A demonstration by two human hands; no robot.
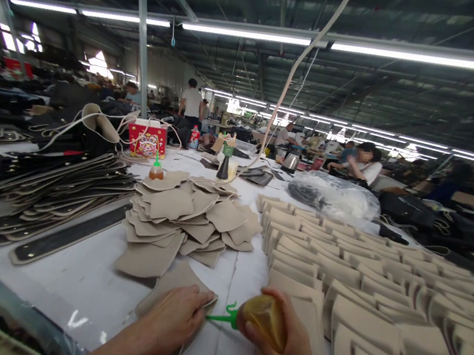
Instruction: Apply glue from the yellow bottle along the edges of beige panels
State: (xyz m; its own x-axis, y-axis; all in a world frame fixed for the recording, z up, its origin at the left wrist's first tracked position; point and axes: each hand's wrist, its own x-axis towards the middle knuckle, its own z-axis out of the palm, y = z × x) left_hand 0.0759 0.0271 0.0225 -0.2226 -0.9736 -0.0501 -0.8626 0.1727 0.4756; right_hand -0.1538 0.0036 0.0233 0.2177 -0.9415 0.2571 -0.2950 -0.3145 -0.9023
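Note:
My right hand [289, 345] is wrapped around a squeeze bottle [266, 318] of amber liquid, tipped on its side. Its thin green nozzle [220, 317] points left and reaches the edge of a beige leather-like piece [170, 283]. That piece lies under my left hand [180, 317], whose fingers grip it near its right corner; part of the piece is hidden beneath the hand. Just beyond is a loose pile of similar beige pieces [170, 206]. To the right, many curved beige pieces [365, 274] stand in overlapping rows.
Black straps [60, 198] are stacked at left. Behind the pile stand a second green-tipped bottle [156, 171], a red box [147, 139], a black cone-shaped item [223, 168] and clear plastic wrapping [336, 198]. A pale hose [285, 90] hangs down to the table. Other people work farther back.

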